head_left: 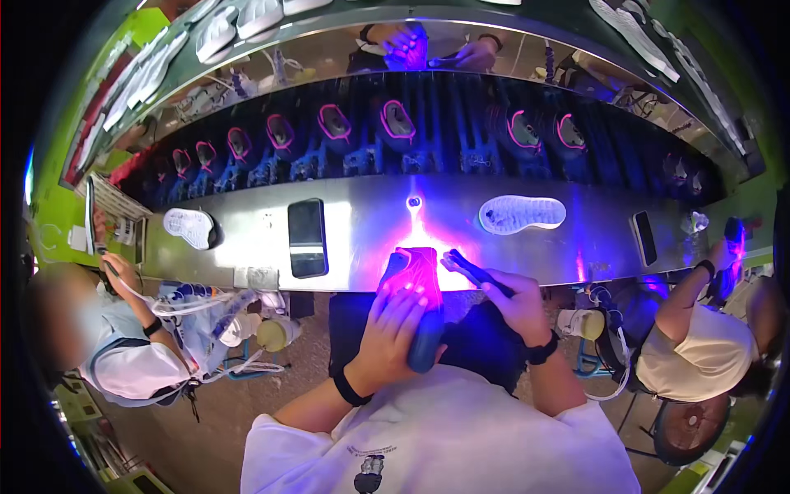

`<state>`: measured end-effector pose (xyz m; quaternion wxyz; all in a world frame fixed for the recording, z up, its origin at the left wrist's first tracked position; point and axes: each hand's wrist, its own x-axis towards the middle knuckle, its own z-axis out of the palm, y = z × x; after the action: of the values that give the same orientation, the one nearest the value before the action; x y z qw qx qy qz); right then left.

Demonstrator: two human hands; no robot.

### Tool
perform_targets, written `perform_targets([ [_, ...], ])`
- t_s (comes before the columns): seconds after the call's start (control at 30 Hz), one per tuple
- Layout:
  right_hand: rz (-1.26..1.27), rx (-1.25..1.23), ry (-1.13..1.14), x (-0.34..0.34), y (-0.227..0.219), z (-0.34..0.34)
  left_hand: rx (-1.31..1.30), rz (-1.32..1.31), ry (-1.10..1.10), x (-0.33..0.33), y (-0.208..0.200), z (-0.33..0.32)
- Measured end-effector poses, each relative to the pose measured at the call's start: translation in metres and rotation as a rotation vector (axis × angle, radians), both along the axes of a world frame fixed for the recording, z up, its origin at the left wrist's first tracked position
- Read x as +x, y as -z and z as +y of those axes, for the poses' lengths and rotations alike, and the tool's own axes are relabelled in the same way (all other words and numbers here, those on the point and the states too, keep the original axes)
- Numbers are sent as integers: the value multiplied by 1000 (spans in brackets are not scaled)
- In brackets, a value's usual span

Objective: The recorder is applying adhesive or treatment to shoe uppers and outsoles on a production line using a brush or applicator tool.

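Note:
My left hand (393, 328) is wrapped over a dark shoe upper (424, 350), fingers across its side, above my lap at the table's front edge. Purple-pink light falls on the upper and makes part of its surface glow. In my right hand (520, 309) is a slim dark-handled brush (471, 269), its tip a little to the right of the upper and apart from it. A small bright lamp (414, 202) shines on the tabletop just beyond. Fingertips under the upper are hidden.
On the metal table (362, 263) lie a white sole (522, 215), another sole (189, 228) and phones (307, 239). Behind runs a dark conveyor (444, 123) with several pink-outlined uppers. Pale containers (277, 333) stand below the table edge. Co-workers sit at both sides.

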<state>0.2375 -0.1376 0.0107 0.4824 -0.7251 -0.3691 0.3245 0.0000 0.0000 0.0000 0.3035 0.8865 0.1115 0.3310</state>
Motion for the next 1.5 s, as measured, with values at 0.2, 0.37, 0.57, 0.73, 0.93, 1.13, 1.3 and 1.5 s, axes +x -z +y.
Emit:
perform_targets([
  [0.2,-183,18,102,-17,22,14,203,37,8,-15,19,2],
  [0.37,36,-73,124,-35,35,-8,232,70,103,-22,27,9],
  [0.57,-12,-46,-25,-41,28,-44,285,88,133,-21,29,12],
  [0.73,-98,-69,25,-24,23,-20,322,100,138,-20,26,10],
  [0.93,63,-136,17,-25,13,-36,315,110,128,-15,15,9],
  [1.13,146,-173,49,-40,-6,-78,348,174,122,-3,3,-2],
  [1.3,144,-59,58,-41,-7,-89,391,217,55,18,-8,-15],
  [1.5,198,24,118,-41,-12,-104,332,216,3,44,-35,-31],
])
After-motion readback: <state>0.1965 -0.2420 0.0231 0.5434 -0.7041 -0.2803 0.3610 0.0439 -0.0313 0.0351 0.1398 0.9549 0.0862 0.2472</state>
